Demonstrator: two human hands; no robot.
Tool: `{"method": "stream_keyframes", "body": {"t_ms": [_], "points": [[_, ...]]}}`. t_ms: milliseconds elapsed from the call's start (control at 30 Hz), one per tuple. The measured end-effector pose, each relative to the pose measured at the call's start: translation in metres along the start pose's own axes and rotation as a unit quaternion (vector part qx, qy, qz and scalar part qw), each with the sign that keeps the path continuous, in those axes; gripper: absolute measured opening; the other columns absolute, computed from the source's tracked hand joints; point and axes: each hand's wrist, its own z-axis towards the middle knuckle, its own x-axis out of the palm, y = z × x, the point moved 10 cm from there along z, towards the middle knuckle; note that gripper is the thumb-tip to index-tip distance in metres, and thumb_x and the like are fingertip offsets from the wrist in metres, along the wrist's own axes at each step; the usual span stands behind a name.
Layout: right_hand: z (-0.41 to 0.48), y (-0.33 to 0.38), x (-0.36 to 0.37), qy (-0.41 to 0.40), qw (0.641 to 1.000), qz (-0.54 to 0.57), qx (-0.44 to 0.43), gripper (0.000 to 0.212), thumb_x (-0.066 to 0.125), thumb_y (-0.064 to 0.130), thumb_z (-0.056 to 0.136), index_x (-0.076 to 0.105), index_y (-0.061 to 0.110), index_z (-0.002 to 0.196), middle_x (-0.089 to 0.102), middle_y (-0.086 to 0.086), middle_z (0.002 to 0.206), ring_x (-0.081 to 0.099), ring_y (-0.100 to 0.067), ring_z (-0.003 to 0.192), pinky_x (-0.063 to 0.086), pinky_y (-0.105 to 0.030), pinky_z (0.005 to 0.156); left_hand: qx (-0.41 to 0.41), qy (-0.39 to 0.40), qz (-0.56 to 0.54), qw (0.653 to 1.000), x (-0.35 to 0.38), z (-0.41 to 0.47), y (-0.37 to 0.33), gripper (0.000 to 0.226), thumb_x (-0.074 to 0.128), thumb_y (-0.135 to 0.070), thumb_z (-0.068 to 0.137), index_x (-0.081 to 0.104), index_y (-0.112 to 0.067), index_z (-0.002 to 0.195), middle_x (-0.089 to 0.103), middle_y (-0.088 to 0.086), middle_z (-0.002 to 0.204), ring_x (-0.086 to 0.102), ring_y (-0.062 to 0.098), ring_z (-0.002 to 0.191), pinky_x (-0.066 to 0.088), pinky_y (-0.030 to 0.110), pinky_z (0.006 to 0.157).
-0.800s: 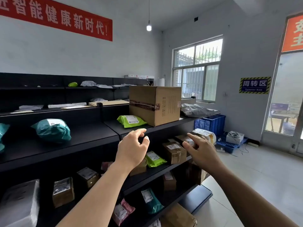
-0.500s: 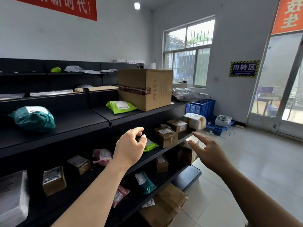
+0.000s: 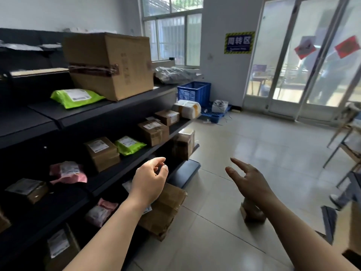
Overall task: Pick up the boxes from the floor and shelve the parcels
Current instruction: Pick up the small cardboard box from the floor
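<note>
My left hand point(image 3: 150, 178) hangs in front of the black shelving point(image 3: 121, 112), fingers loosely curled and holding nothing. Out over the tiled floor, my right hand point(image 3: 248, 180) is spread with its fingers apart, also with nothing in it. Just below that right hand a small brown box point(image 3: 252, 213) sits on the floor, partly hidden by my wrist. A big cardboard box point(image 3: 109, 63) stands on the upper shelf beside a green parcel point(image 3: 76, 96). Several small brown boxes, green and pink parcels fill the lower shelves.
A large taped brown parcel point(image 3: 166, 210) leans at the bottom of the shelving. A blue crate point(image 3: 193, 90) and a blue pallet stand by the far wall. Glass doors are at the right. A metal-legged table point(image 3: 345, 145) and a person's leg show at the right edge.
My view has turned right and down, away from the upper shelves toward the floor. Both hands have dropped lower, and the small box on the floor has come into sight.
</note>
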Motion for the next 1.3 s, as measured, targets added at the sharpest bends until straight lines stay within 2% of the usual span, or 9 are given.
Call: {"method": "stream_keyframes", "body": {"t_ms": [133, 233, 300, 433, 633, 767, 1033, 1300], "points": [[0.001, -0.059, -0.009, 0.0, 0.998, -0.004, 0.058, 0.05, 0.055, 0.044, 0.091, 0.051, 0.026, 0.138, 0.052, -0.002, 0.142, 0.04, -0.02, 0.135, 0.032, -0.041, 0.111, 0.001, 0.047, 0.005, 0.999, 0.061, 0.005, -0.007, 0.035, 0.052, -0.029, 0.093, 0.061, -0.02, 0.126, 0.067, -0.001, 0.115, 0.061, 0.014, 0.103, 0.051, 0.029, 0.088], [0.008, -0.099, -0.019, -0.006, 0.995, 0.013, 0.098, 0.05, 0.055, 0.047, 0.09, 0.051, 0.029, 0.136, 0.052, -0.001, 0.141, 0.041, -0.019, 0.135, 0.031, -0.044, 0.112, 0.001, 0.072, 0.002, 0.997, 0.105, 0.015, -0.016, 0.034, 0.053, -0.028, 0.092, 0.063, -0.019, 0.124, 0.069, -0.002, 0.108, 0.062, 0.01, 0.096, 0.05, 0.025, 0.083], [0.017, -0.126, -0.028, -0.01, 0.992, 0.02, 0.123, 0.05, 0.056, 0.047, 0.089, 0.051, 0.03, 0.136, 0.053, -0.002, 0.14, 0.041, -0.019, 0.134, 0.03, -0.046, 0.112, 0.002, 0.09, 0.003, 0.996, 0.141, 0.025, -0.025, 0.034, 0.054, -0.028, 0.091, 0.064, -0.02, 0.122, 0.069, -0.003, 0.11, 0.062, 0.011, 0.096, 0.049, 0.026, 0.086], [0.042, -0.171, -0.049, -0.02, 0.988, 0.018, 0.152, 0.048, 0.056, 0.039, 0.092, 0.052, 0.025, 0.137, 0.052, -0.002, 0.142, 0.041, -0.021, 0.135, 0.031, -0.041, 0.112, -0.004, 0.129, 0.004, 0.992, 0.206, 0.047, -0.041, 0.034, 0.054, -0.027, 0.09, 0.064, -0.021, 0.122, 0.069, -0.004, 0.115, 0.063, 0.013, 0.101, 0.05, 0.033, 0.094], [0.082, -0.25, -0.082, -0.031, 0.977, 0.04, 0.205, 0.048, 0.056, 0.036, 0.092, 0.05, 0.02, 0.138, 0.051, -0.002, 0.143, 0.044, -0.021, 0.133, 0.034, -0.034, 0.108, -0.004, 0.175, -0.007, 0.984, 0.311, 0.083, -0.064, 0.033, 0.052, -0.028, 0.092, 0.063, -0.021, 0.123, 0.068, -0.006, 0.115, 0.061, 0.007, 0.096, 0.049, 0.026, 0.088], [0.109, -0.295, -0.103, -0.036, 0.972, 0.055, 0.224, 0.048, 0.056, 0.034, 0.094, 0.05, 0.018, 0.138, 0.051, -0.001, 0.142, 0.044, -0.019, 0.133, 0.032, -0.025, 0.101, -0.026, 0.193, -0.03, 0.98, 0.37, 0.104, -0.073, 0.032, 0.054, -0.024, 0.093, 0.063, -0.018, 0.122, 0.069, -0.002, 0.113, 0.062, 0.011, 0.097, 0.048, 0.026, 0.087], [0.17, -0.369, -0.127, -0.049, 0.96, 0.072, 0.264, 0.048, 0.055, 0.034, 0.094, 0.048, 0.018, 0.139, 0.047, -0.002, 0.145, 0.039, -0.021, 0.137, 0.031, -0.032, 0.108, -0.044, 0.233, -0.043, 0.971, 0.467, 0.152, -0.082, 0.033, 0.054, -0.022, 0.093, 0.06, -0.016, 0.126, 0.066, -0.002, 0.118, 0.061, 0.012, 0.1, 0.047, 0.026, 0.089], [0.245, -0.431, -0.12, -0.078, 0.943, 0.091, 0.312, 0.048, 0.055, 0.033, 0.094, 0.049, 0.017, 0.139, 0.047, -0.003, 0.146, 0.039, -0.02, 0.137, 0.031, -0.03, 0.106, -0.052, 0.268, -0.025, 0.962, 0.554, 0.227, -0.072, 0.033, 0.053, -0.022, 0.094, 0.061, -0.016, 0.125, 0.067, -0.002, 0.117, 0.06, 0.01, 0.096, 0.045, 0.024, 0.084]]}}
